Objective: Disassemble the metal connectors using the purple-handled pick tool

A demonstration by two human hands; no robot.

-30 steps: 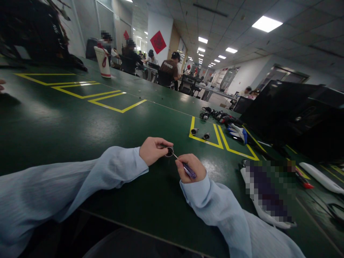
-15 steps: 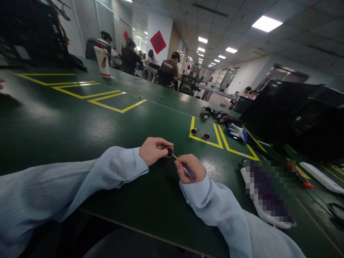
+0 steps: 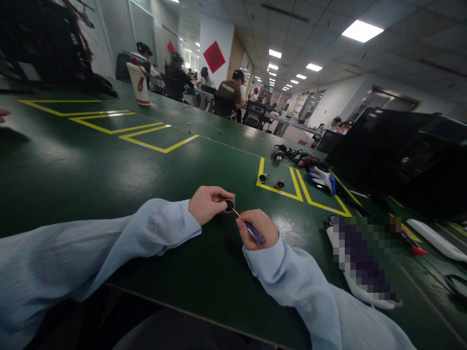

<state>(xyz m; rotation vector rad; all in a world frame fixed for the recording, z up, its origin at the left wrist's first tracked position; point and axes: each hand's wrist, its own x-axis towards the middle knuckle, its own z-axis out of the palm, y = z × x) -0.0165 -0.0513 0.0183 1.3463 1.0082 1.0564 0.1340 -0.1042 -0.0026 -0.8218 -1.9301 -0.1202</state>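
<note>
My left hand pinches a small round metal part just above the green table. My right hand is closed round a thin screwdriver with a purple handle; its metal tip touches the round part. Both forearms in pale blue sleeves rest on the table near its front edge.
Two small metal cylinders lie inside a yellow-taped box beyond my hands. More dark parts and a white-blue glove lie further right, next to a large black case. A white cup stands far left. Other people sit at tables behind.
Almost nothing has changed; my right hand with the screwdriver has shifted very slightly left, the tip staying at the round part.
</note>
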